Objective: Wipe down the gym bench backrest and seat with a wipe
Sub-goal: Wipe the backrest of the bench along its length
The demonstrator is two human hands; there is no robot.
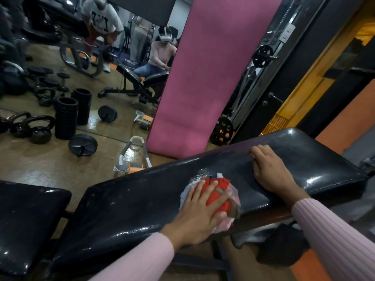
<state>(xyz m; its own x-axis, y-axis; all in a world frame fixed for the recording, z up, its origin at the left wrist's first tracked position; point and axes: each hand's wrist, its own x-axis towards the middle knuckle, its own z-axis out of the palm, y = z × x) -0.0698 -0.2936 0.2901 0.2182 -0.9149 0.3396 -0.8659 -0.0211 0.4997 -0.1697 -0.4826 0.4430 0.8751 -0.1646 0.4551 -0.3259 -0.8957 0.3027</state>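
Note:
The black padded backrest (pixel 142 199) of the gym bench stretches from lower left to upper right, shiny and scuffed. The separate seat pad (pixel 26 220) lies at the far left. My left hand (pixel 200 216) presses flat on a red, white and grey wipe cloth (pixel 221 191) in the middle of the backrest. My right hand (pixel 269 169) rests palm down on the backrest's upper part, fingers over its far edge, holding nothing. Both arms wear pink sleeves.
A pink mat (pixel 203 78) leans against a wall mirror beyond the bench. On the floor to the left lie kettlebells (pixel 34 128), foam rollers (pixel 67 118), a weight plate (pixel 83 145) and an ab roller (pixel 132 159). People show in the mirror. A dark cloth (pixel 282 246) lies under the bench.

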